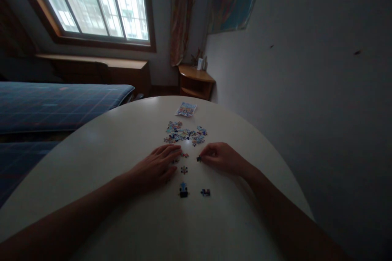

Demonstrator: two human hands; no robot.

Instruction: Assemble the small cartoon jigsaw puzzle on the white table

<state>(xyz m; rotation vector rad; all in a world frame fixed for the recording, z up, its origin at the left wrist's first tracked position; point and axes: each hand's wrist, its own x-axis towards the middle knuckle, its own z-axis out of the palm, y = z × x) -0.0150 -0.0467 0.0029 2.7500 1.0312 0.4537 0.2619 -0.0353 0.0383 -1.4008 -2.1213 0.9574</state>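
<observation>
My right hand (219, 157) pinches a small dark jigsaw puzzle piece (199, 158) between thumb and fingertips, at the tabletop. On the other side, my left hand (159, 166) lies flat with its fingers stretched out, partly over a few loose pieces (175, 162). Between the hands are a reddish piece (185, 155) and a single light-and-brown piece (184, 169). Closer to me sit a blue-and-black joined section (183, 190) and another dark piece (205, 192) to its right. A pile of mixed puzzle pieces (185, 133) spreads just beyond my hands.
A colourful printed picture card (186, 109) lies near the far edge of the round white table (128, 124). Behind it stands a wooden corner shelf (196, 74). A plaid-covered bed (61, 106) is at the left, and a bare wall (290, 81) rises at the right.
</observation>
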